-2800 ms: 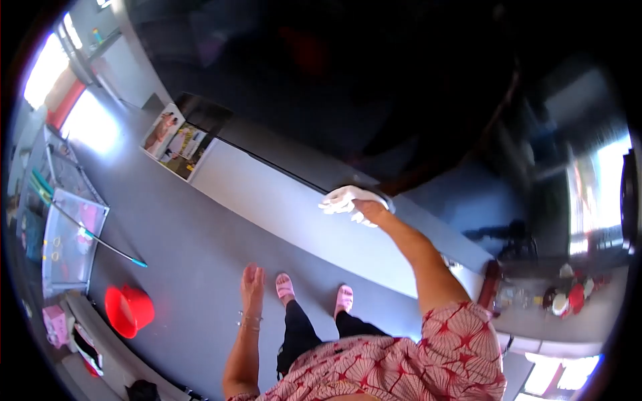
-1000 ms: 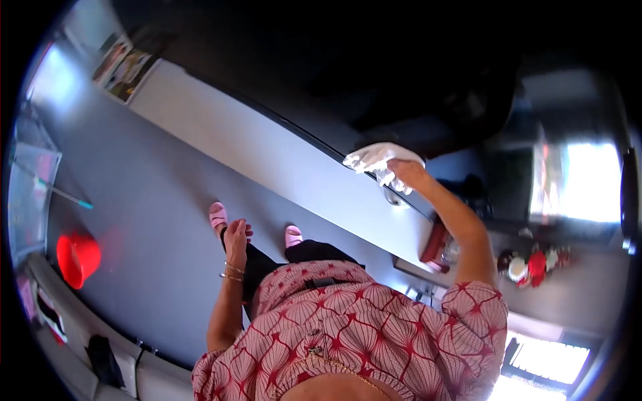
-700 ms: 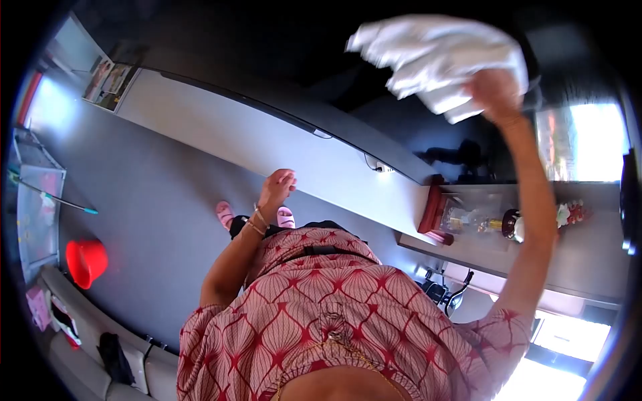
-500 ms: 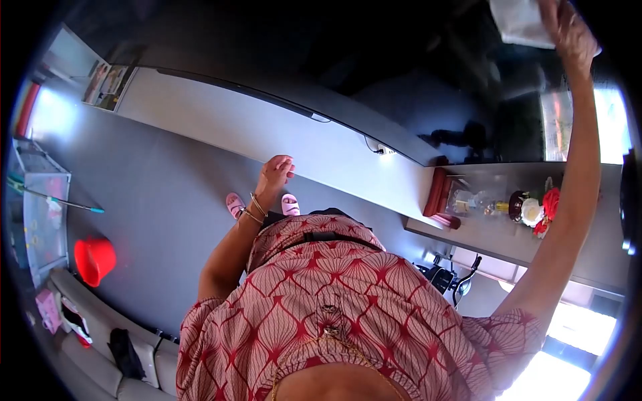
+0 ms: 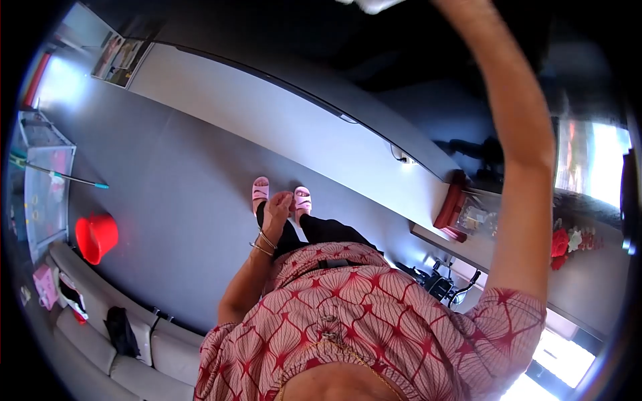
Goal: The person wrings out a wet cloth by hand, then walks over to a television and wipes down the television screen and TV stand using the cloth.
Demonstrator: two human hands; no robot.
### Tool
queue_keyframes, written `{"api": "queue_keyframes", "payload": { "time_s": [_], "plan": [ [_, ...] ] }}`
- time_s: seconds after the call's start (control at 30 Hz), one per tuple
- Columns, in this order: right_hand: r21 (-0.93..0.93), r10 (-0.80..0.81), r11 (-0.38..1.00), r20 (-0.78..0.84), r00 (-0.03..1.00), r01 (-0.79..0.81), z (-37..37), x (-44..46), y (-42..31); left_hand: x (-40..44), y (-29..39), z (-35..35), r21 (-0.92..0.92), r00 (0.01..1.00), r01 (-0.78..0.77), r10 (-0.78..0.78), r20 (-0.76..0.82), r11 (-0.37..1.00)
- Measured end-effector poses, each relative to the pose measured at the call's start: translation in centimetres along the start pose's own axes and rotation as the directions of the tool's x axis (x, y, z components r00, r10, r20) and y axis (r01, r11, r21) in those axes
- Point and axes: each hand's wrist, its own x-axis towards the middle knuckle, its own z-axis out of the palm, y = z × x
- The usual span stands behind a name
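Observation:
My right hand (image 5: 461, 8) is cut off by the top edge, with its fingers out of sight. A bit of white cloth (image 5: 374, 5) shows just left of it, over a large dark glossy surface (image 5: 281, 33), and it has travelled with that hand since the earlier views. My right arm is stretched up across the right side. Low in front of my body, my left hand (image 5: 276, 212) has its fingers curled together, with nothing visible in them. Bracelets circle that wrist.
A long white ledge (image 5: 267, 113) runs below the dark surface, with a plug and cable. Red and white flowers (image 5: 565, 244) stand at right. A red bucket (image 5: 97, 238), a rack (image 5: 50, 194), a stick with a teal tip (image 5: 80, 180) and a grey sofa (image 5: 130, 374) are at left.
My right hand has moved leftward along the top with the white cloth, after swinging up and right from the ledge. My left hand has dropped slightly. The whole view has shifted a little.

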Motion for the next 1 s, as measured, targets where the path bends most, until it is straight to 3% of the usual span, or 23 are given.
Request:
{"api": "queue_keyframes", "payload": {
  "time_s": [0.07, 0.13, 0.2, 0.27, 0.33, 0.4, 0.5, 0.6, 0.73, 0.8, 0.83, 0.87, 0.93, 0.97, 1.0],
  "plan": [
    [0.149, 0.026, 0.987, 0.185, 0.982, -0.055, 6.1, -5.4, -3.2, -0.9, -0.2, 0.2, -0.036, 0.999, 0.036, -0.037, -0.017, 0.999],
    [0.383, 0.021, 0.911, 0.331, 0.944, -0.155, 11.9, -11.7, -6.6, -1.3, -0.7, -0.1, 0.072, 0.993, 0.113, -0.114, 0.017, 0.991],
    [0.64, -0.031, 0.741, 0.332, 0.943, -0.202, 17.1, -19.1, -10.3, -1.5, -0.1, -0.7, 0.056, 0.991, 0.126, -0.128, 0.03, 0.99],
    [0.697, -0.045, 0.479, 0.627, 0.778, -0.534, 17.0, -21.7, -13.1, -1.6, 0.8, -2.0, 0.045, 0.983, 0.176, -0.174, -0.052, 0.983],
    [0.625, -0.076, 0.378, 0.756, 0.65, -0.683, 17.3, -24.8, -15.1, -2.0, 1.0, -3.7, 0.041, 0.986, 0.166, -0.165, -0.039, 0.985],
    [0.512, -0.065, 0.461, 0.834, 0.547, -0.725, 17.8, -28.4, -16.1, -2.2, 1.1, -5.2, -0.066, 0.979, 0.155, -0.162, -0.121, 0.986],
    [0.295, 0.0, 0.596, 0.93, 0.368, -0.747, 18.1, -33.4, -17.0, -2.4, 0.9, -7.6, -0.024, 0.974, 0.177, -0.179, -0.137, 0.984],
    [0.119, 0.068, 0.633, 0.976, 0.208, -0.765, 18.4, -37.9, -17.7, -2.3, -0.1, -10.1, -0.009, 0.961, 0.201, -0.199, -0.192, 0.98],
    [-0.039, 0.14, 0.721, 0.986, 0.09, -0.691, 17.2, -45.4, -17.4, -2.6, -1.5, -11.1, 0.064, 0.948, 0.265, -0.248, -0.2, 0.962],
    [-0.196, 0.151, 0.676, 0.98, -0.127, -0.71, 12.3, -46.7, -14.5, -3.2, -2.2, -8.1, 0.044, 0.956, 0.241, -0.229, -0.186, 0.97],
    [-0.189, 0.16, 0.668, 0.981, -0.109, -0.719, 9.1, -48.0, -11.6, -3.7, -2.8, -4.8, 0.054, 0.96, 0.22, -0.207, -0.189, 0.974],
    [-0.103, 0.102, 0.815, 0.994, -0.033, -0.57, 6.4, -48.3, -9.6, -3.5, -2.9, -2.7, 0.019, 0.965, 0.222, -0.216, -0.148, 0.975],
    [0.09, -0.068, 0.985, 0.987, 0.147, -0.148, 2.4, -52.7, -5.9, -2.8, -2.9, 1.0, 0.001, 0.972, 0.213, -0.211, -0.103, 0.977],
    [0.167, -0.19, 0.979, 0.954, 0.232, 0.117, 0.4, -55.3, -3.9, -2.4, -2.8, 3.0, 0.024, 0.988, 0.154, -0.154, -0.009, 0.988],
    [0.026, 0.078, 0.948, 0.947, 0.312, -0.316, -1.7, -57.8, -2.6, -1.9, -2.5, 4.6, 0.046, 0.991, 0.096, -0.099, 0.085, 0.994]
  ]
}}
